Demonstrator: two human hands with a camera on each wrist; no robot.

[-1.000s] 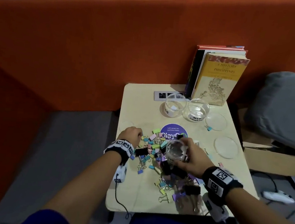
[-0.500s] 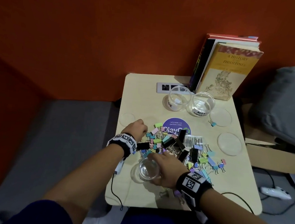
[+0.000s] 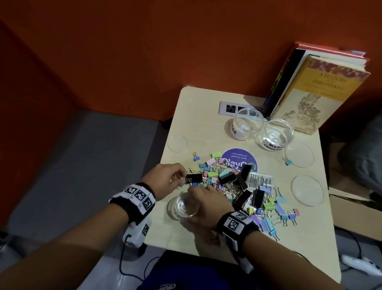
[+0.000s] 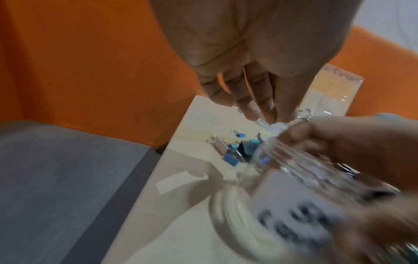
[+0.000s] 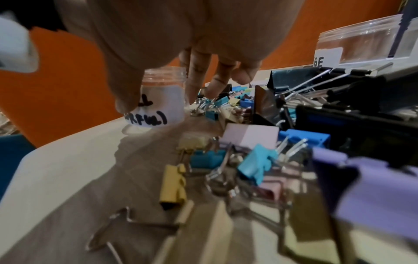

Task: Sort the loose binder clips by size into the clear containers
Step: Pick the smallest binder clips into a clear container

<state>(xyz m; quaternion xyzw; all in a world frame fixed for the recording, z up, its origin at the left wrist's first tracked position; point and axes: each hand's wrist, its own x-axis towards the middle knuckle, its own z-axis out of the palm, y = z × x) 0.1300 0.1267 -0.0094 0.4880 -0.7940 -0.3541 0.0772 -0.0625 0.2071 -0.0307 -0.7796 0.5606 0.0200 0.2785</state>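
Binder clips (image 3: 239, 189) are lying in a loose heap mid-table — folded sheet metal bodies in pastel and black, wire handles sticking out. Nearest the person, the right hand (image 3: 205, 205) is curling around a small clear jar (image 3: 186, 206), round and smooth-walled, standing on the pale table (image 3: 314, 250); its white label is showing hand-lettering, partly covered by the thumb in the right wrist view. The left hand (image 3: 166, 179) is hanging fingers-down at the heap's left edge by a black clip (image 3: 193, 178); whether it is pinching anything cannot be told — the left wrist view is blurred. Farther back two wider clear containers (image 3: 263, 130) are standing side by side, labels cut off. Flat clear lids (image 3: 306, 190) are lying to the right. Upright books (image 3: 315, 90) are leaning against the orange wall (image 3: 147, 50).
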